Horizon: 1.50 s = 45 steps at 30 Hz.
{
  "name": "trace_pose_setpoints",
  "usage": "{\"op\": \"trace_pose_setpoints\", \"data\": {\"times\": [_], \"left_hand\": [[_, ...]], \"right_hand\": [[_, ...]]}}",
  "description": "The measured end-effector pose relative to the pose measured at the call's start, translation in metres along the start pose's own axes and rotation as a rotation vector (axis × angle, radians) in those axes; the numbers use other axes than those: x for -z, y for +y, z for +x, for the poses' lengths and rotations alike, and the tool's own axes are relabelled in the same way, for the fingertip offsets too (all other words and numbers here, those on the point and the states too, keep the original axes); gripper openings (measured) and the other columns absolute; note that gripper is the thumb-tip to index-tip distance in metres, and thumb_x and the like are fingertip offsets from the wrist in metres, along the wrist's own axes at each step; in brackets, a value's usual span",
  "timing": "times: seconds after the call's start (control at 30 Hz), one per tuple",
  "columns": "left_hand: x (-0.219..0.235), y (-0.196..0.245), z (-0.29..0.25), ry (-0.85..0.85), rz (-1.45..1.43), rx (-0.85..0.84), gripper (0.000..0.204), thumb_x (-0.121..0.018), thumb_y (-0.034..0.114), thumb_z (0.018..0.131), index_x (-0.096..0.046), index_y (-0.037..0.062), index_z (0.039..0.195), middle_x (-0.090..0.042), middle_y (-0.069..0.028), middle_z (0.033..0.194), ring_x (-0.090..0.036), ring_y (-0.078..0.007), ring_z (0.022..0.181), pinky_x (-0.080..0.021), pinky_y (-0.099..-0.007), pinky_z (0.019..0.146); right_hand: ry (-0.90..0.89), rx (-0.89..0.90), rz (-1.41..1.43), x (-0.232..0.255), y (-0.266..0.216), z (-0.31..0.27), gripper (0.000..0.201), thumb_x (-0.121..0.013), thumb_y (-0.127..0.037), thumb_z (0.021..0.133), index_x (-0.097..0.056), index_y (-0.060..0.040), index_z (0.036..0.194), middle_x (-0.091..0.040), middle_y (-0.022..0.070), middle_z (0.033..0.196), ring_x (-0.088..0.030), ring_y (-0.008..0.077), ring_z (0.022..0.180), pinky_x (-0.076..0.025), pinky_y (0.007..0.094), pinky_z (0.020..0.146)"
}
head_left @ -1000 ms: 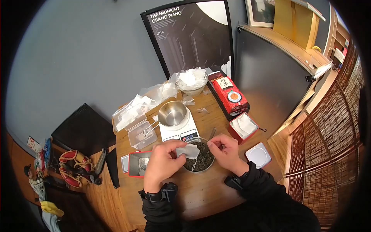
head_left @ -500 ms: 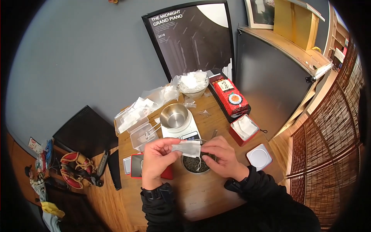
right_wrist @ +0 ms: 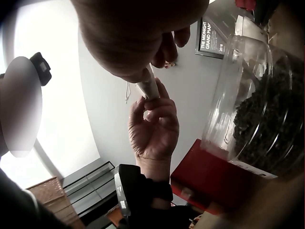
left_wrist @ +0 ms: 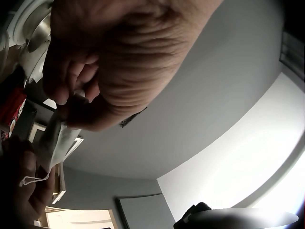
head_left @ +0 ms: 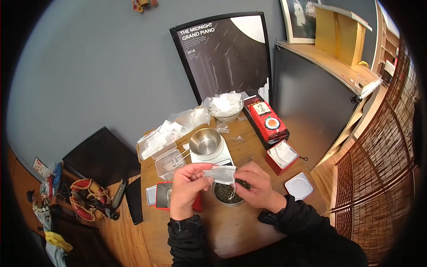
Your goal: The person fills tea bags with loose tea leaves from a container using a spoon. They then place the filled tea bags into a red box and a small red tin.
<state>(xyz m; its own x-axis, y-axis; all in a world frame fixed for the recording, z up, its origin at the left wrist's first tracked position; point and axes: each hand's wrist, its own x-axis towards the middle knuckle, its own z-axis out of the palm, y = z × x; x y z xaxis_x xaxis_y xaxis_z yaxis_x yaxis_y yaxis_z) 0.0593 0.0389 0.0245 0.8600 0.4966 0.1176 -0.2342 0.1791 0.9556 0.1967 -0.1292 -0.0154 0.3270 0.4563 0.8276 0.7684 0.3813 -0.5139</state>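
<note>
A white drawstring tea bag [head_left: 221,175] is stretched sideways between both hands, over a clear jar of dark tea leaves [head_left: 226,194]. My left hand [head_left: 187,189] pinches one end between thumb and fingers. The right hand [head_left: 257,187] pinches the other end, where a white string [head_left: 232,192] hangs down. In the left wrist view the bag [left_wrist: 56,143] looks pale and thin, with its string looped by the right fingers. The jar [right_wrist: 267,109] shows side-on in the right wrist view, beside a red tin [right_wrist: 214,179].
Behind the hands, a steel pan [head_left: 205,141] sits on a white scale [head_left: 216,159]. A clear plastic box [head_left: 170,163] stands left of it. To the right are a red tin with white bags [head_left: 283,154], a round-topped lid [head_left: 299,186] and a red tea pack [head_left: 271,123].
The right hand has moved left from beside the jar and taken the string end of the tea bag. The bag has lifted slightly and is now stretched between both hands.
</note>
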Motion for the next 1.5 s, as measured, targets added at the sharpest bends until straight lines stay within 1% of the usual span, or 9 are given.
{"op": "trace_pose_setpoints", "data": {"times": [0.13, 0.3, 0.53, 0.83, 0.93, 1.03, 1.1, 1.23, 1.5], "left_hand": [[-0.010, 0.003, -0.002, -0.044, -0.021, 0.030, 0.039, -0.068, -0.014, 0.076, -0.068, -0.0043, 0.114, -0.073, -0.0088, 0.092, -0.061, -0.0058, 0.065, -0.049, -0.0194, 0.059], [-0.018, 0.009, -0.008, -0.226, 0.061, 0.123, 0.059, -0.074, -0.012, 0.074, -0.058, -0.0024, 0.130, -0.071, -0.0083, 0.103, -0.066, -0.0082, 0.088, -0.052, -0.0224, 0.076], [-0.026, 0.012, -0.006, -0.296, 0.261, 0.144, 0.062, -0.077, -0.007, 0.074, -0.058, 0.0005, 0.133, -0.070, -0.0060, 0.105, -0.064, -0.0073, 0.088, -0.052, -0.0227, 0.077], [-0.022, 0.003, -0.005, -0.301, 0.297, 0.142, 0.041, -0.074, 0.000, 0.082, -0.065, 0.0024, 0.122, -0.067, 0.0021, 0.098, -0.059, -0.0034, 0.083, -0.049, -0.0210, 0.073], [-0.024, 0.000, -0.005, -0.331, 0.315, 0.052, 0.034, -0.074, 0.000, 0.082, -0.067, 0.0028, 0.115, -0.065, 0.0042, 0.092, -0.056, -0.0021, 0.080, -0.047, -0.0208, 0.070], [-0.022, -0.003, -0.003, -0.335, 0.313, 0.079, 0.030, -0.070, -0.007, 0.079, -0.067, 0.0007, 0.108, -0.066, 0.0032, 0.096, -0.060, -0.0062, 0.091, -0.049, -0.0244, 0.081], [-0.021, -0.004, -0.004, -0.291, 0.372, 0.073, 0.023, -0.073, 0.004, 0.083, -0.068, 0.0021, 0.105, -0.063, 0.0055, 0.083, -0.054, -0.0019, 0.078, -0.046, -0.0229, 0.067], [-0.022, -0.003, -0.004, -0.241, 0.401, 0.096, 0.023, -0.073, 0.004, 0.082, -0.068, 0.0015, 0.105, -0.064, 0.0046, 0.083, -0.055, -0.0026, 0.076, -0.046, -0.0228, 0.067], [-0.017, -0.004, -0.002, -0.159, 0.513, 0.083, 0.023, -0.071, 0.003, 0.081, -0.067, -0.0009, 0.103, -0.067, 0.0010, 0.084, -0.057, -0.0045, 0.076, -0.048, -0.0238, 0.067]], "right_hand": [[-0.022, -0.003, -0.008, 0.002, -0.004, 0.005, 0.026, -0.075, 0.001, 0.076, -0.069, -0.0022, 0.101, -0.064, 0.0107, 0.091, -0.062, 0.0265, 0.077, -0.050, 0.0350, 0.066], [-0.035, -0.009, -0.011, 0.010, -0.012, 0.024, 0.017, -0.073, 0.001, 0.080, -0.068, 0.0004, 0.097, -0.063, 0.0112, 0.085, -0.060, 0.0243, 0.074, -0.047, 0.0327, 0.063], [-0.067, -0.049, -0.042, 0.012, -0.026, 0.036, 0.013, -0.075, -0.003, 0.079, -0.069, -0.0028, 0.090, -0.064, 0.0091, 0.078, -0.061, 0.0267, 0.070, -0.047, 0.0358, 0.062], [-0.055, -0.003, -0.057, 0.005, -0.028, 0.039, 0.017, -0.079, -0.004, 0.074, -0.069, -0.0045, 0.088, -0.065, 0.0080, 0.077, -0.062, 0.0254, 0.067, -0.048, 0.0349, 0.061], [-0.039, -0.007, -0.062, 0.002, -0.027, 0.038, 0.017, -0.079, -0.003, 0.074, -0.069, -0.0042, 0.088, -0.065, 0.0080, 0.077, -0.062, 0.0256, 0.067, -0.048, 0.0346, 0.060], [-0.041, -0.026, -0.052, 0.001, -0.029, 0.037, 0.016, -0.079, -0.004, 0.074, -0.068, -0.0043, 0.086, -0.065, 0.0082, 0.076, -0.062, 0.0258, 0.066, -0.048, 0.0345, 0.059], [-0.049, 0.000, -0.043, 0.002, -0.027, 0.037, 0.016, -0.079, -0.004, 0.073, -0.067, -0.0045, 0.084, -0.065, 0.0080, 0.076, -0.061, 0.0259, 0.066, -0.048, 0.0346, 0.060], [-0.071, -0.020, -0.058, 0.004, -0.023, 0.036, 0.016, -0.079, -0.004, 0.073, -0.067, -0.0049, 0.082, -0.064, 0.0079, 0.074, -0.061, 0.0262, 0.066, -0.049, 0.0346, 0.061], [-0.009, -0.021, -0.164, 0.002, -0.026, 0.036, 0.016, -0.079, -0.003, 0.070, -0.069, -0.0039, 0.082, -0.061, 0.0096, 0.091, -0.060, 0.0255, 0.076, -0.048, 0.0355, 0.062]]}}
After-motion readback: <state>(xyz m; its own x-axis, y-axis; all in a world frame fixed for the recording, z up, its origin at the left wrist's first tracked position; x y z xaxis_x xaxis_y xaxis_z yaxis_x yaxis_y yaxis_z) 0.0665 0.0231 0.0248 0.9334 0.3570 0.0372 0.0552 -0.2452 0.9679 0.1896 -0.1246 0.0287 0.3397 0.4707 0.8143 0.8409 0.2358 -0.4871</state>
